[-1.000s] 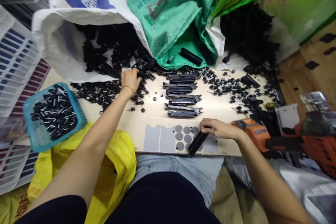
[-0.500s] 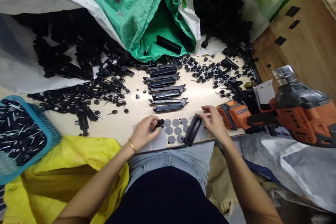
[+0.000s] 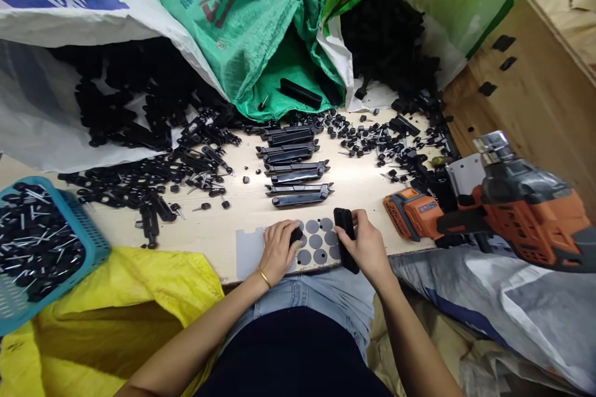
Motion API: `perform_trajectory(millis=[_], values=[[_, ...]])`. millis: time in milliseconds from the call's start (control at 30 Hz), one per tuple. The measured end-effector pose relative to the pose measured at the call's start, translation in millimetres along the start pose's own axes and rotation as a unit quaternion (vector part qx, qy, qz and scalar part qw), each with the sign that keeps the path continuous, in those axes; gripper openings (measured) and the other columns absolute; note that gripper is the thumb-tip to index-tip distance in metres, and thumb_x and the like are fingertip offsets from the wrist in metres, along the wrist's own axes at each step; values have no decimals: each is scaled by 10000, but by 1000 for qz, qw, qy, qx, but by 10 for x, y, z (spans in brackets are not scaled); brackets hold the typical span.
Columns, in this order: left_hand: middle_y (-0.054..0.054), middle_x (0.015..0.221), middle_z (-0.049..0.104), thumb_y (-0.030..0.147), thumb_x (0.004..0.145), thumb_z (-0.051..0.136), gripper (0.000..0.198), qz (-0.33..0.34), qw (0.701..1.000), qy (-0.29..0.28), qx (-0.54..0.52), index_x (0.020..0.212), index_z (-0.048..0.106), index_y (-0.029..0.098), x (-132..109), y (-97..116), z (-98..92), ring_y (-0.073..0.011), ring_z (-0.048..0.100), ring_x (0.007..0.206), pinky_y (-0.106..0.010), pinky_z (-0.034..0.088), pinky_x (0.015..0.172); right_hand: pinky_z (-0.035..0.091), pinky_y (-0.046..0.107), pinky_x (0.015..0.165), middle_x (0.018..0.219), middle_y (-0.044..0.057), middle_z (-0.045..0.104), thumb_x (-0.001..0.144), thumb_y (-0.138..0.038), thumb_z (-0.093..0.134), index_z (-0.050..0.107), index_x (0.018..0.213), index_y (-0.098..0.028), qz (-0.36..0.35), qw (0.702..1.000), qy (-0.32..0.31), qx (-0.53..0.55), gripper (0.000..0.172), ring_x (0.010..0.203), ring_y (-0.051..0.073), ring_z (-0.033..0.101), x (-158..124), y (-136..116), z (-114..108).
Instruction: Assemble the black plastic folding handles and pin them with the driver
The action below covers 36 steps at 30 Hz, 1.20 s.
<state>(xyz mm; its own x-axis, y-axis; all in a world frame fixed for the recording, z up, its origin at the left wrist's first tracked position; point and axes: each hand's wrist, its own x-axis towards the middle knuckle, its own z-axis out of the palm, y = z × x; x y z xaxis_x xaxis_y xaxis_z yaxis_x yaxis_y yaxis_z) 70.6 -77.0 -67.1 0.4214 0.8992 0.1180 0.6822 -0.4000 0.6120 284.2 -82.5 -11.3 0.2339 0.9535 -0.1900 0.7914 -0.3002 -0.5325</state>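
Observation:
My left hand (image 3: 278, 245), a gold bangle on its wrist, is closed on a small black piece (image 3: 295, 236). Its exact kind is hidden by the fingers. In my right hand (image 3: 370, 248) a long black plastic bar (image 3: 344, 237) is gripped along its right side, tilted over the table's front edge. Between the hands lies a light sheet with grey round discs (image 3: 315, 241). Beyond it, several black plastic bars (image 3: 300, 199) and slimmer forked-end pieces (image 3: 300, 188) lie in stacked rows.
An orange cordless drill (image 3: 526, 205) lies at right. Loose black-headed screws (image 3: 363, 139) and black fittings (image 3: 153, 173) cover the back. A blue basket (image 3: 95, 242) of screws stands left. Green (image 3: 270, 31) and white sacks (image 3: 28, 111) line the back; a yellow sack (image 3: 153, 273) hangs in front.
My left hand has moved right with the small black piece, onto the disc sheet. My right hand, earlier with spread fingers at the bar's top end, now grips it, with its flat side showing.

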Motion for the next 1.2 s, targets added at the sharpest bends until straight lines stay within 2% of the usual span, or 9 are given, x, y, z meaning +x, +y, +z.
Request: perform_trajectory(millis=[67,167,300,400,567,667,800,933,1200], values=[[-97,1173,552,219,894,474,283,14,1000,11,-3,1174,471,176,-36,20,29,-236,473,1099,-402,370,946,392,295,571,870,66,612,796,-363,534,473,956,-234,-24,998,-10,-62,214,722,220,585,-55,-73,4],[-89,1092,585,187,886,477,263,20,999,33,-12,1148,484,175,-20,75,118,-238,486,1051,-393,388,924,394,300,584,910,81,599,806,-260,538,517,929,-238,-44,991,-45,-122,127,799,239,585,-97,-134,185],[-94,1024,576,218,896,476,417,19,998,49,-39,1297,388,149,89,151,228,-221,506,962,-368,412,871,434,328,660,1012,107,575,856,-267,488,520,1050,-207,-42,991,-72,-104,206,880,247,578,-88,-119,380],[-83,971,551,255,908,457,484,-5,998,45,-49,1365,337,155,156,146,246,-211,501,912,-366,413,839,444,330,722,1077,111,567,867,-268,484,478,1148,-174,-9,994,-83,-75,296,936,241,572,-109,-121,297],[-54,888,550,222,904,445,350,5,997,20,-73,1244,516,177,180,53,217,-188,517,860,-342,406,799,435,311,691,1085,95,560,872,-270,488,481,1165,-186,35,987,-96,-123,305,945,231,573,-222,-187,173],[-38,867,590,240,883,508,288,6,996,38,-79,1157,582,189,170,53,233,-179,533,843,-334,398,797,428,290,669,1070,98,548,875,-240,476,483,1175,-186,17,987,-84,-135,304,935,216,566,-261,-224,303],[-33,858,628,251,854,568,241,12,992,98,-81,1078,626,183,157,124,297,-177,546,842,-343,385,820,430,286,674,1035,105,534,873,-194,450,483,1174,-152,-10,992,-48,-120,305,893,205,555,-251,-251,492],[-18,802,621,258,850,579,215,19,984,142,-108,1043,642,189,159,149,351,-156,553,789,-319,409,786,442,293,689,1026,106,530,858,-175,457,486,1170,-139,-28,993,-42,-103,315,863,202,552,-232,-233,529],[-25,783,569,243,883,527,259,82,981,140,-110,1123,608,185,206,46,374,-152,511,756,-301,460,718,473,316,740,1023,111,530,840,-171,442,475,1194,-129,-65,994,-36,-77,358,873,216,559,-234,-152,544]])
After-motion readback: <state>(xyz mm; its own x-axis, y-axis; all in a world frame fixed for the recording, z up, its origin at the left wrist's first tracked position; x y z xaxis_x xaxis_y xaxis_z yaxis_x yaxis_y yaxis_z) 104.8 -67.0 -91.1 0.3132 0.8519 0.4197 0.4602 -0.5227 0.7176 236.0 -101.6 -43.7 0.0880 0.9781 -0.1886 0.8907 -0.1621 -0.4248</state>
